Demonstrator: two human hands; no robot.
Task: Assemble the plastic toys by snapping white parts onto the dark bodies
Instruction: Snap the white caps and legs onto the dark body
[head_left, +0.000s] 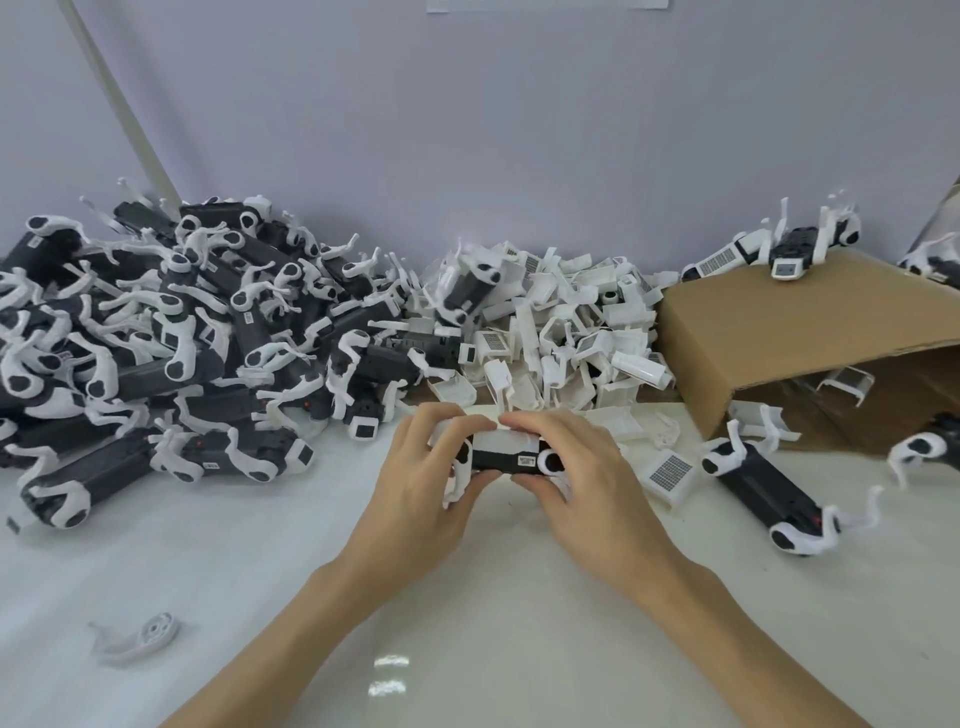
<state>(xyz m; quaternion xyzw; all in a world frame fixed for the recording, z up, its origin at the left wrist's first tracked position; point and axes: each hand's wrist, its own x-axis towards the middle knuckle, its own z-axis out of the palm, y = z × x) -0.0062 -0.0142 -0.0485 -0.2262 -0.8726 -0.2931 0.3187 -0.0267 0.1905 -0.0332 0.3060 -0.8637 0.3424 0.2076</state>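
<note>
Meanwhile, mid-tabletop: left hand (415, 483) and right hand (576, 467) curl fingers around one dark body (501, 460), pinching a white part (506, 442) onto its top | step: seating | next, likely firm, even downward pressure until it snaps.

A brown cardboard box (789, 332) lies tipped on its side at the right, with its open mouth facing the front and its flap resting on the white table (260, 571). Behind the table stands a plain pale grey wall (519, 130), and a thin light-coloured strip (124, 104) runs slantwise across the wall at the upper left. At the top edge of the wall, a piece of white paper (545, 5) is partly in view.
</note>
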